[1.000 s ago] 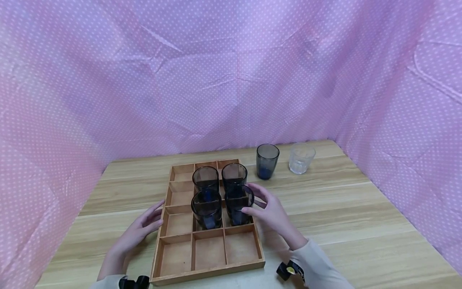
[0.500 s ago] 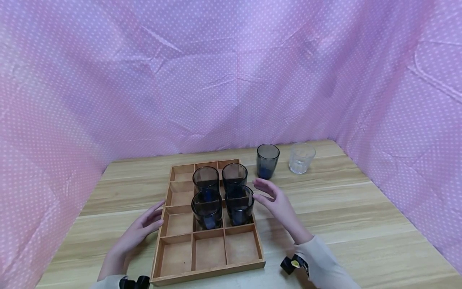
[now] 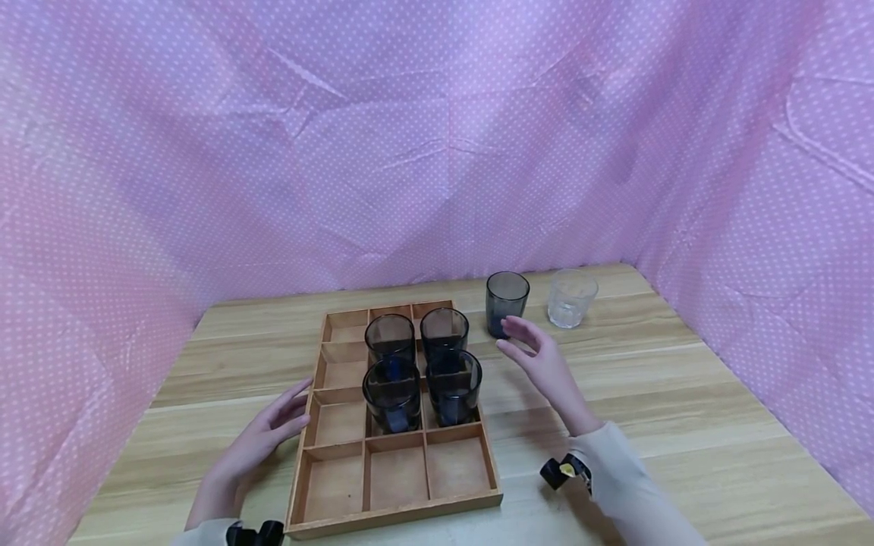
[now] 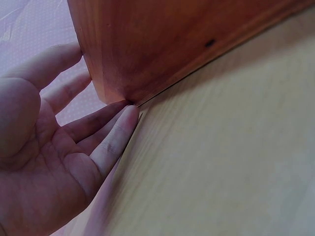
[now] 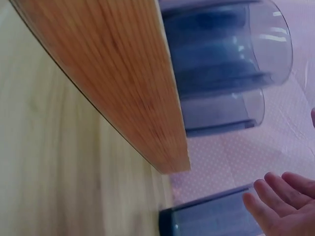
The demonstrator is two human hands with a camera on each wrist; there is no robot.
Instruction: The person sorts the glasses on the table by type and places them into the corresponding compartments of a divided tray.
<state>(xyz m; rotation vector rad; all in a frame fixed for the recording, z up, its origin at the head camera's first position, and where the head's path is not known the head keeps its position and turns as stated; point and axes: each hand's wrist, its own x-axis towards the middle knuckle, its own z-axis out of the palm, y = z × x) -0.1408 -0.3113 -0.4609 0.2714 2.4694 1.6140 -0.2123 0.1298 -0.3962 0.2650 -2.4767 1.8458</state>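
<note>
Smoked glass marks the near-right tumbler (image 3: 454, 390), which stands in the tray (image 3: 396, 517), right column, second row from the front; my right hand (image 3: 542, 368) has just come off it and moved to the dark glass (image 3: 507, 303) on the tabletop (image 3: 683, 425). I judge that tumbler settled, since it stands upright unaided beside the three other tumblers (image 3: 392, 402). My right fingers are loosely bent, thumb apart, clamped on nothing; whether they touch the dark glass, I cannot tell. My left hand (image 3: 262, 432) stays with its fingers nearly straight against the tray's left side. The dark glass is close to the tabletop's back edge and the curtain (image 3: 444, 152), with the clear glass (image 3: 570, 299) near on its right; free room lies mostly to my right and in front.
</note>
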